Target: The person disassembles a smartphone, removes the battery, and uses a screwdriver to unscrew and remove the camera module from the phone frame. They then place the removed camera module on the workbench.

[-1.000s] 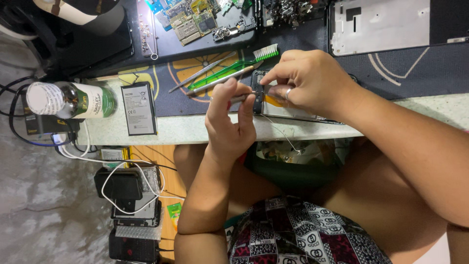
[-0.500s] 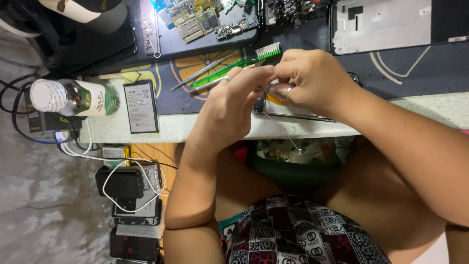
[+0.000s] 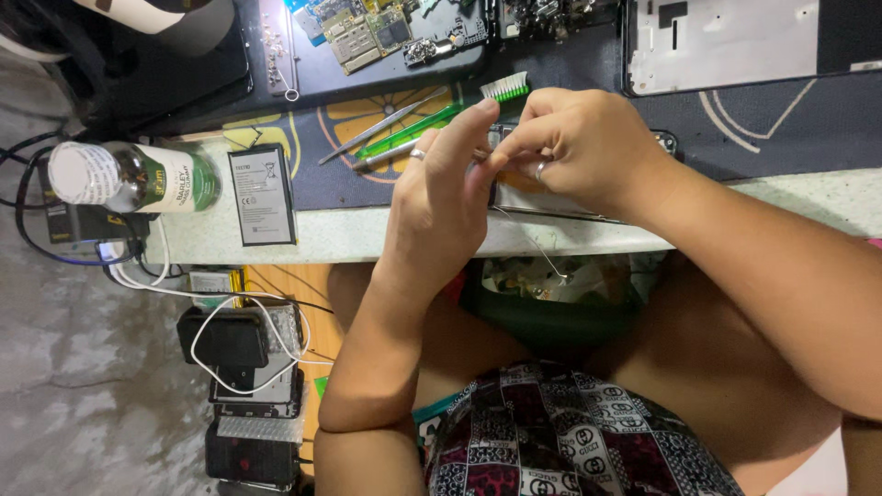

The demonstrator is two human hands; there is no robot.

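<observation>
Phone frame (image 3: 551, 197), opened and flat, lay at the near edge of the work mat (image 3: 735, 129), mostly hidden under both hands. Left hand (image 3: 441, 197) stood over its left end, fingers straight and spread upward, closed on nothing visible, a ring on one finger. Right hand (image 3: 588, 147) hovered just above the frame, thumb and forefinger pinched together on something too small to make out, fingertips meeting the left hand's. Thin wire (image 3: 537, 243) hung down from under the hands past the table edge. Just behind the hands: green toothbrush (image 3: 441, 115) with white bristles, and metal tweezers (image 3: 381, 129) beside it, both on the mat. Further left on the pale counter: flat phone battery (image 3: 262, 193), then green bottle with white cap (image 3: 133, 176) lying on its side. Circuit boards (image 3: 367, 28) sat on a dark tray at the back, grey back panel (image 3: 726, 41) to the right. Below the counter, black chargers and white cable (image 3: 239, 335) on the floor.
</observation>
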